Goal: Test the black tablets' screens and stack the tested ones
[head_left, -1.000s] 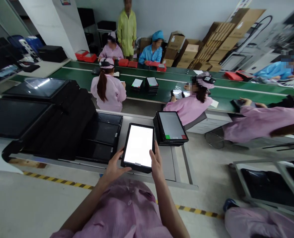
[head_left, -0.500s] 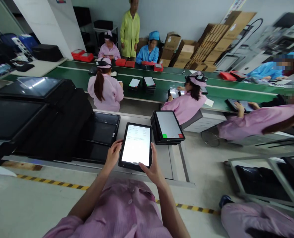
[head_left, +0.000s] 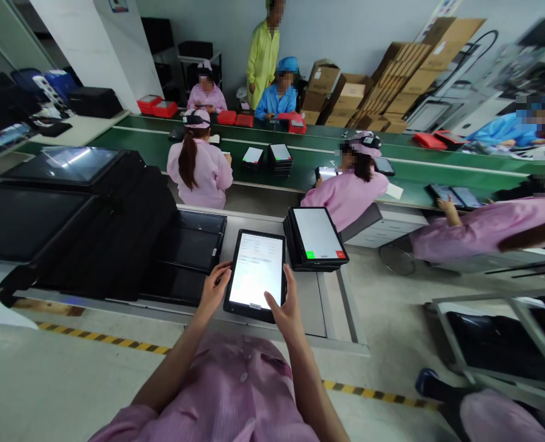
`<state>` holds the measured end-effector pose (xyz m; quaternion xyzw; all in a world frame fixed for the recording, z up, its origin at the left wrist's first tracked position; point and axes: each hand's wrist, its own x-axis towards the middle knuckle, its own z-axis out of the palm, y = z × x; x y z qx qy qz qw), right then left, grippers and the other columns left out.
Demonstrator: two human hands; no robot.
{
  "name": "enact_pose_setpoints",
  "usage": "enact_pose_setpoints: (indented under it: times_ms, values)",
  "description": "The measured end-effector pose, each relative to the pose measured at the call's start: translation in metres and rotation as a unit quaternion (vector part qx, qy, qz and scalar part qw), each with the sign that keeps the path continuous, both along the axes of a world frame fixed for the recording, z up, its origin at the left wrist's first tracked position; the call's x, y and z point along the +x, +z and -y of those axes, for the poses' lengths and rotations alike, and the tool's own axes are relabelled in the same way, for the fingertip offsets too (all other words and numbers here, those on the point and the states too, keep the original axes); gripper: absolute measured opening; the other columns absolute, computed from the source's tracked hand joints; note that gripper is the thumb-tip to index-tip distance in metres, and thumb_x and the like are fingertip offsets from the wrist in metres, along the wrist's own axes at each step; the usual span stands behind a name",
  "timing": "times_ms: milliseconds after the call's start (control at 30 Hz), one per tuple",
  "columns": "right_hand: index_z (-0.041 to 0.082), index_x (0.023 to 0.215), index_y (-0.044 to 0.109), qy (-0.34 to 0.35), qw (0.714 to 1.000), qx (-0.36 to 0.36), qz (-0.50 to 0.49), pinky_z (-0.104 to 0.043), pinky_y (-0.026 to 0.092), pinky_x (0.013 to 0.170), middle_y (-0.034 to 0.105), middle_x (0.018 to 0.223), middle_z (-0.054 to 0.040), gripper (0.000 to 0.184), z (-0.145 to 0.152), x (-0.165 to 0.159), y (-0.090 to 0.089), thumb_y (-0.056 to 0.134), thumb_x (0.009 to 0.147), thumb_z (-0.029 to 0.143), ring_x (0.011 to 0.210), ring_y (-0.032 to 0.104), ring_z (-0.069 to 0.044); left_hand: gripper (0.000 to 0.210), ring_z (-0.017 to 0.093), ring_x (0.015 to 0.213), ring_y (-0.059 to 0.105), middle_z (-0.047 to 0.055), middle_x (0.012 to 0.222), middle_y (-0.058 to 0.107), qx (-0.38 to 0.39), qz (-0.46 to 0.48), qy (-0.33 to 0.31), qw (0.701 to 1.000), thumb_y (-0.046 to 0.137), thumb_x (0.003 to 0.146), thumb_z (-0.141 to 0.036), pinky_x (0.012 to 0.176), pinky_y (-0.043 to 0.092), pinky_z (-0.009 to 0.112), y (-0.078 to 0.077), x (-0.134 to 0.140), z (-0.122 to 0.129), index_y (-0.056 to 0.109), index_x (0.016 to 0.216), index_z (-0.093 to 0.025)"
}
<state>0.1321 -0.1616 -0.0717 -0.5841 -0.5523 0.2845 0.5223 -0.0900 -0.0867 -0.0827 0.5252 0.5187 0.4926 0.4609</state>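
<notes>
A black-framed tablet with a bright white screen and faint lines of text is between my two hands. My left hand grips its left edge with curled fingers. On the other side, my right hand holds the right edge, its fingers along the side and the thumb over the lower right of the screen. Just right of it stands a stack of tablets; the top one shows a white screen with a green and a red corner block. Black glossy panels or trays lie to the left.
Beyond the grey bench runs a green conveyor table where several people in pink and blue sit. Large black screens are at left. A metal-framed cart and a crouching person are at lower right.
My right thumb has moved from the tablet's lower edge up over the screen, where a grey band now shows. The view has shifted slightly. The person at lower right has moved lower and rightward.
</notes>
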Motion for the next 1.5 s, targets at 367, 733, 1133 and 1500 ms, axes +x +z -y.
enact_pose_setpoints:
  times_ms: [367, 733, 1133, 1500]
  values:
    - [0.031, 0.173, 0.030, -0.012, 1.000, 0.005, 0.003, -0.061, 0.027, 0.138, 0.032, 0.180, -0.0107, 0.086, -0.003, 0.001, -0.004, 0.070, 0.100, 0.052, 0.169, 0.028, -0.033, 0.048, 0.030, 0.134, 0.069, 0.014, 0.141, 0.075, -0.002, 0.005, -0.015, 1.000, 0.069, 0.096, -0.062, 0.115, 0.055, 0.044, -0.006, -0.004, -0.002, 0.084, 0.112, -0.020]
    - [0.035, 0.168, 0.042, -0.024, 0.999, 0.010, 0.035, -0.065, 0.037, 0.133, 0.043, 0.175, -0.0070, 0.073, 0.006, 0.003, 0.020, 0.069, 0.102, 0.050, 0.166, 0.035, -0.035, 0.047, 0.030, 0.137, 0.068, 0.014, 0.143, 0.074, -0.005, 0.013, -0.017, 1.000, 0.069, 0.095, -0.061, 0.117, 0.053, 0.043, -0.007, -0.005, -0.002, 0.085, 0.113, -0.021]
    - [0.036, 0.126, 0.078, 0.068, 0.972, 0.099, 0.200, -0.067, 0.033, 0.135, 0.084, 0.119, -0.0018, 0.024, -0.003, 0.009, 0.042, 0.065, 0.106, 0.031, 0.141, 0.068, -0.031, 0.045, 0.033, 0.142, 0.065, 0.014, 0.146, 0.074, -0.027, 0.053, 0.013, 0.998, 0.075, 0.093, -0.058, 0.125, 0.046, 0.048, -0.003, 0.006, -0.020, 0.084, 0.116, -0.020]
    - [0.024, 0.141, 0.065, 0.071, 0.915, 0.187, 0.351, -0.061, 0.048, 0.125, 0.083, 0.125, -0.0078, 0.033, 0.000, 0.024, 0.045, 0.062, 0.108, 0.021, 0.142, 0.067, -0.029, 0.042, 0.030, 0.146, 0.061, 0.012, 0.153, 0.069, -0.023, 0.021, 0.003, 1.000, 0.071, 0.096, -0.050, 0.125, 0.046, 0.045, -0.003, 0.011, -0.024, 0.082, 0.126, -0.022]
